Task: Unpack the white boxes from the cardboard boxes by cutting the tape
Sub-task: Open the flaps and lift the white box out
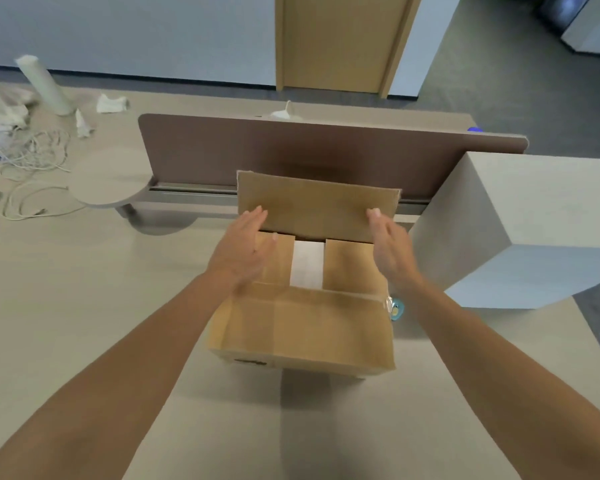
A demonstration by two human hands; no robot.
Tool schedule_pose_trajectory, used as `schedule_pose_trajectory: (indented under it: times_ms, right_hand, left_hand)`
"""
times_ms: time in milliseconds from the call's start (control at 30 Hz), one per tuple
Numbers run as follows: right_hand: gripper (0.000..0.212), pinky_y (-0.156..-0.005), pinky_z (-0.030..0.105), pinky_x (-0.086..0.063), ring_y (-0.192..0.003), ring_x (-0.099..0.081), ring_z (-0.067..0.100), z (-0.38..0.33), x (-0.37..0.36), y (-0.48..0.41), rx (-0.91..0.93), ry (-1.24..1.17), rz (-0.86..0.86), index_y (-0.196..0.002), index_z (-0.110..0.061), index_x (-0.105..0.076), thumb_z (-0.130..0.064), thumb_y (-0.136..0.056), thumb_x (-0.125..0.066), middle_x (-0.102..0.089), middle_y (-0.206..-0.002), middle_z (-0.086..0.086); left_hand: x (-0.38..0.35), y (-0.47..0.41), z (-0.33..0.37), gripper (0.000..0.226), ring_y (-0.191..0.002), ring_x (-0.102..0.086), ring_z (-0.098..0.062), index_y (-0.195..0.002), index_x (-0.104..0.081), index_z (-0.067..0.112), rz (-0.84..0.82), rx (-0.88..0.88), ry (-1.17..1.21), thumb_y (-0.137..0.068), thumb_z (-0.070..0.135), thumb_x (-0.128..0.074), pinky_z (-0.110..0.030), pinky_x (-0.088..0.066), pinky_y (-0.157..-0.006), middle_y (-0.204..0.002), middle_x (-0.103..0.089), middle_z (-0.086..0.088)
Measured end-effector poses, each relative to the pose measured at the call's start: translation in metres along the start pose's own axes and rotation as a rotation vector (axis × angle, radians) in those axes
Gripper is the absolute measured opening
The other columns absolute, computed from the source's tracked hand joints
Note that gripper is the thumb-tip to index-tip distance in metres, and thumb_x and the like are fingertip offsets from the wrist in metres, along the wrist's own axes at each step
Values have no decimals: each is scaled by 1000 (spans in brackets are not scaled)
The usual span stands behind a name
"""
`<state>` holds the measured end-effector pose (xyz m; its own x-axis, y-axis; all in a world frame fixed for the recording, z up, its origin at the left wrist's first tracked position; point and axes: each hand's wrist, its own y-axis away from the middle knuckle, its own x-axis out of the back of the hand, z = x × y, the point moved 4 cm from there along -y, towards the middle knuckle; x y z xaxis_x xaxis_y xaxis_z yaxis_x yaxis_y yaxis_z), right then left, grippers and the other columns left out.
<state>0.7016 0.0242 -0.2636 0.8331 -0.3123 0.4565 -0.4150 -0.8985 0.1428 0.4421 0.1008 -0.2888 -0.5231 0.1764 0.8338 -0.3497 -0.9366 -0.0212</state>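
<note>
cables [32, 157]: loose white loops, far left of the frame.
tube [44, 84]: pale and leaning, upper left, above the cables.
bench [84, 306]: light surface filling the lower frame.
paper [111, 102]: crumpled white scrap, upper left, right of the tube.
left hand [246, 251]: spread flat with fingers straight, over the left inner flap of the carton [302, 327]. Its fingertips reach the lower edge of the far flap [317, 206]. The hand is blurred, so contact cannot be told.
carton: centre of the frame, on the bench. The top is open, the near flap is folded down toward the viewer, and two inner flaps lie flat.
white box [307, 263]: inside the carton, seen in the gap between the two inner flaps.
far flap: upright at the carton's back edge, in front of the divider [326, 150].
divider: brown panel across the middle of the frame, behind the carton.
door [340, 39]: wood-coloured, top centre.
right hand [387, 244]: spread with fingers straight, above the right inner flap. Its fingertips are at the far flap's right part.
blue item [397, 308]: small and partly hidden, just beside the carton's right wall; kind cannot be told.
block [520, 230]: large pale grey box shape at the right of the frame, near the carton.
</note>
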Motion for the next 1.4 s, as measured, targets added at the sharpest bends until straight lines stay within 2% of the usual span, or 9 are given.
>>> schedule_pose_trajectory:
  times_ms: [100, 167, 367, 500, 633, 833, 967, 1133, 1400]
  right_hand:
    - [65, -121, 40, -12, -152, -5, 21, 7, -29, -10, 165, 576, -200, -157, -15, -20, -53, -104, -22, -11, -165, 2]
    - [73, -122, 45, -7, -152, 8, 25, 25, -42, -20, 235, 916, -294, -158, -15, -6, -59, -102, -18, 4, -166, 6]
    - [88, -121, 49, -14, -150, -14, 30, 41, -49, -29, 335, 1223, -368, -157, -19, -1, -75, -89, -1, -18, -163, 6]
    - [83, -120, 52, -15, -151, -7, 35, 30, -47, -28, 258, 1267, -419, -156, -28, 9, -76, -90, -8, -10, -164, 8]
    - [64, -108, 50, -34, -131, -36, 37, 9, -44, -3, 253, 1199, -421, -143, -19, -34, -58, -95, -46, -32, -143, 12]
    - [45, -81, 35, -52, -91, -59, 16, -28, -22, 39, 98, 1025, -780, -108, -27, -63, -65, -83, -62, -61, -98, -8]
    - [40, -69, 29, -55, -82, -68, 12, -37, -11, 89, -43, 989, -1059, -91, -31, -66, -67, -73, -68, -72, -90, -6]
    - [46, -58, 27, -47, -74, -58, 13, -3, -21, 128, -16, 1151, -1074, -95, -20, -65, -56, -69, -80, -65, -96, -3]
    - [23, -67, 33, -39, -86, -54, 30, 23, -46, 137, 213, 1379, -812, -107, -11, -61, -26, -90, -55, -59, -107, 10]
  left_hand:
    - [-25, -17, -8, 67, -154, 1, -21, -160, -11, 19, -148, -72, -316, -104, 52, -28, -41, -9, -124, -168, 2, 0]
    - [-37, -18, -16, 66, -154, 5, -22, -160, -5, 25, -186, -81, -440, -103, 54, -20, -44, -7, -124, -168, 7, 0]
    - [-44, -15, -23, 62, -153, -8, -23, -158, -17, 30, -155, -74, -453, -101, 56, -21, -48, -5, -122, -164, -21, 1]
    - [-39, -16, -19, 69, -153, -3, -28, -158, -15, 28, -206, -55, -464, -99, 60, -30, -52, -7, -120, -164, -13, -4]
    - [-23, -10, -6, 89, -145, -8, -33, -155, -19, 27, -337, 47, -354, -85, 61, -62, -49, -14, -118, -155, -6, -4]
    - [11, 23, 29, 71, -134, -37, -27, -150, -34, 29, -824, -80, -330, -91, 57, -61, -42, -36, -110, -149, -29, 0]
    - [16, 69, 32, 39, -102, -58, -11, -121, -57, 30, -1024, -92, -284, -88, 45, -71, -26, -47, -83, -117, -60, 10]
    - [7, 109, 15, 42, -76, -53, -8, -82, -54, 31, -939, -45, -266, -66, 52, -86, -24, -40, -62, -86, -58, 14]
    - [-21, 136, 8, 30, -80, -51, -15, -84, -41, 26, -669, -256, -571, -89, 48, -60, -31, -37, -65, -97, -61, 6]
